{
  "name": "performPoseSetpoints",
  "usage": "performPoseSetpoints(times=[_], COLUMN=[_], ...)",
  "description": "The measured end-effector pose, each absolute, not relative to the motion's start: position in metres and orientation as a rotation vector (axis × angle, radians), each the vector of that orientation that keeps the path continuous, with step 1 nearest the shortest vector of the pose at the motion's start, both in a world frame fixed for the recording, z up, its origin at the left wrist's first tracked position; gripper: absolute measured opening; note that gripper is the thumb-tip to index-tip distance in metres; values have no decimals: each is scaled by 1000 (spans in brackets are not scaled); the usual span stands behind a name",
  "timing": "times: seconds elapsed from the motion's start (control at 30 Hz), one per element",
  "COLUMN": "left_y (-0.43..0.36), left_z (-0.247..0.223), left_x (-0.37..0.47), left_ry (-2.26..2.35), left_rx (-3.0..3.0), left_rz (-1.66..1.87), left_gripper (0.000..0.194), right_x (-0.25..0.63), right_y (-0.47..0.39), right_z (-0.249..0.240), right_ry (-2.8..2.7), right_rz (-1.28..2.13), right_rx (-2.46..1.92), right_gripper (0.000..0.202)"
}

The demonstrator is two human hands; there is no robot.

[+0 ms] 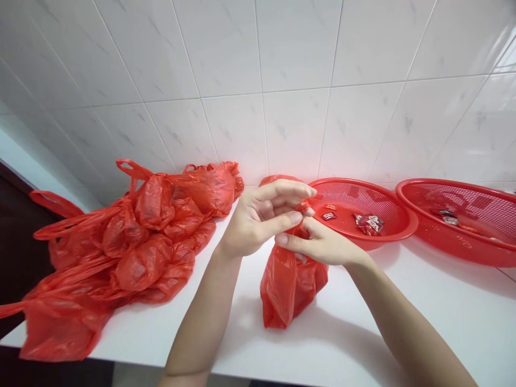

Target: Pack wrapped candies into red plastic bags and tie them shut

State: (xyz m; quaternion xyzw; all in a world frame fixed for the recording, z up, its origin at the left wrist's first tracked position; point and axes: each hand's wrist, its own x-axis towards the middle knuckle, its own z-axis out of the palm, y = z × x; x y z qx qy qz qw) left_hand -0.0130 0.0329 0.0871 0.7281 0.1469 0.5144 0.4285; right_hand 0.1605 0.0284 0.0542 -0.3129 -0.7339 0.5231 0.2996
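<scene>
A red plastic bag [288, 287] stands upright on the white table, its top gathered between both hands. My left hand [264, 215] pinches the bag's twisted upper end between thumb and fingers. Lower down, my right hand [318, 242] is closed around the neck of the same bag, thumb toward the left. The bag's contents are hidden by the red plastic.
Several filled red bags [145, 263] are piled at the left. At the right stand a red basket [397, 228] with small wrapped packets [370, 224] and a second red basket [451, 242]. A tiled wall [298, 123] rises behind the white table [250, 344].
</scene>
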Motion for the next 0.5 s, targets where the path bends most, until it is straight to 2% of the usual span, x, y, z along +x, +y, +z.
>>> performPoseSetpoints(times=[0.2, 0.3, 0.4, 0.5], left_y=[43, 49, 49, 44], left_z=[84, 85, 85, 85], left_x=[-15, -21, -23, -20], left_ry=[664, 796, 828, 787], left_rx=[1997, 2034, 2011, 1978], left_rz=[1506, 1371, 1262, 1385], left_gripper=[25, 30, 24, 18], right_x=[161, 166, 168, 170], right_y=[30, 32, 38, 45], right_z=[61, 63, 62, 60], right_ry=[-1792, -1738, -1685, -1574], right_rz=[1422, 1433, 1475, 1530], right_rx=[-752, -768, -781, -778], right_gripper=[46, 50, 56, 57])
